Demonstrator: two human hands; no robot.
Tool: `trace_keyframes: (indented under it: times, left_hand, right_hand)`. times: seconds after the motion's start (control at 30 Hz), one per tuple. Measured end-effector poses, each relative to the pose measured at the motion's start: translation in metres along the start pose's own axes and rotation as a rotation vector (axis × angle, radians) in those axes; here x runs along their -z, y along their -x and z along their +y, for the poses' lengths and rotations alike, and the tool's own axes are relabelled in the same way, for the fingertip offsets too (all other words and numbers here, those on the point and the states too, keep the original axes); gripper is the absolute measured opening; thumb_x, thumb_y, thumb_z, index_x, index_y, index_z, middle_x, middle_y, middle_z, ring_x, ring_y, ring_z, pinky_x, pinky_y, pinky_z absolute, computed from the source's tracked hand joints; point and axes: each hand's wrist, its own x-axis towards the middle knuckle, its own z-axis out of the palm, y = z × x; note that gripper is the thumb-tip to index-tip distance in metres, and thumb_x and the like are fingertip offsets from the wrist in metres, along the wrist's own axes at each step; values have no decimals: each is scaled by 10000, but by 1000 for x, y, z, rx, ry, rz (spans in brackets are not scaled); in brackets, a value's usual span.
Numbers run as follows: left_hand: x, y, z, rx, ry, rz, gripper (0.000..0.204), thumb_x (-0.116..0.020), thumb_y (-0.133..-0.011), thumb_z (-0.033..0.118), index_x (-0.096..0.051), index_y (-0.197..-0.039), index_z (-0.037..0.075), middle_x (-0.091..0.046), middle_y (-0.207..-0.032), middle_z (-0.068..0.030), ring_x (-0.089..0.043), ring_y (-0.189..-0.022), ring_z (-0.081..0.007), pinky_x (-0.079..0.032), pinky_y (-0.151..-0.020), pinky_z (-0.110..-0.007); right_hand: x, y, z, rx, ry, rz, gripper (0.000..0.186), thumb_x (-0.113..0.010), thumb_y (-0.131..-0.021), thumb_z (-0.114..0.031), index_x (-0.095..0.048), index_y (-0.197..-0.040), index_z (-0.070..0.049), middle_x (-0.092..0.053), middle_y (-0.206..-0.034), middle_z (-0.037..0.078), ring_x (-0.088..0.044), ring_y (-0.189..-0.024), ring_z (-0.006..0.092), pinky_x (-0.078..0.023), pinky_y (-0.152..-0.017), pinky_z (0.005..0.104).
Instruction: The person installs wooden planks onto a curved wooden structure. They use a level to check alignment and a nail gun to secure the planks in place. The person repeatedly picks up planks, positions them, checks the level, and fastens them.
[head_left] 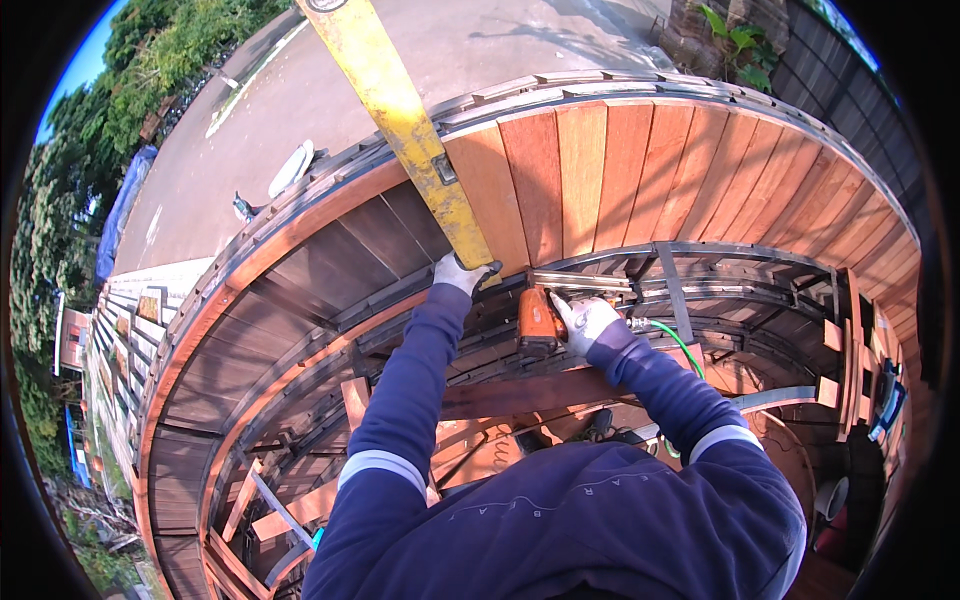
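My left hand [459, 275], in a pale glove, is closed on the near end of a long yellow spirit level [408, 120]. The level lies across the curved wooden rim, its far end running out past the outer edge. In my gloved right hand [588, 322] is an orange nail gun [539, 316], held by its grip close to the inner edge of the boards. A green hose [683, 346] trails from near the gun's grip. Reddish-brown boards [580, 180] line the rim right of the level; darker boards [340, 250] are on its left.
Curved metal framing [672, 290] and a wide wooden plank [530, 393] lie below my hands. Loose wood pieces [300, 508] are at lower left. Beyond the rim is grey paving [250, 150] with a white object [291, 170] on it; a dark fence [840, 90] stands far right.
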Motion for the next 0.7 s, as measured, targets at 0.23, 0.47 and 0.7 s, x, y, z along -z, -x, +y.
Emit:
trace_keyframes:
  times: [0.23, 0.47, 0.7]
  left_hand:
    - [0, 3, 7, 12, -57, 11, 322, -769, -742, 22, -683, -1050, -15, -732, -989, -108, -699, -873, -176, -550, -792, -304]
    - [-2, 2, 1, 10, -68, -2, 325, -771, -740, 24, -681, -1049, -20, -732, -995, -107, -700, -874, -178, -552, -794, -306]
    - [0, 2, 1, 8, 21, -5, 336, -797, -745, 62, -682, -1049, -21, -733, -1005, -104, -699, -873, -176, -549, -781, -302]
  right_hand:
    - [-7, -1, 0, 42, -26, 76, 541, -557, -877, -263, -470, -1335, 12, -676, -891, 189, -661, -817, 331, -513, -772, 422]
    - [-4, 1, -9, 16, -25, 37, 559, -548, -879, -249, -454, -1362, 18, -676, -932, 183, -654, -860, 317, -498, -806, 420]
    - [-1, -1, -12, 44, 21, 69, 633, -588, -866, -274, -420, -1391, 38, -677, -920, 165, -661, -855, 299, -502, -797, 409]
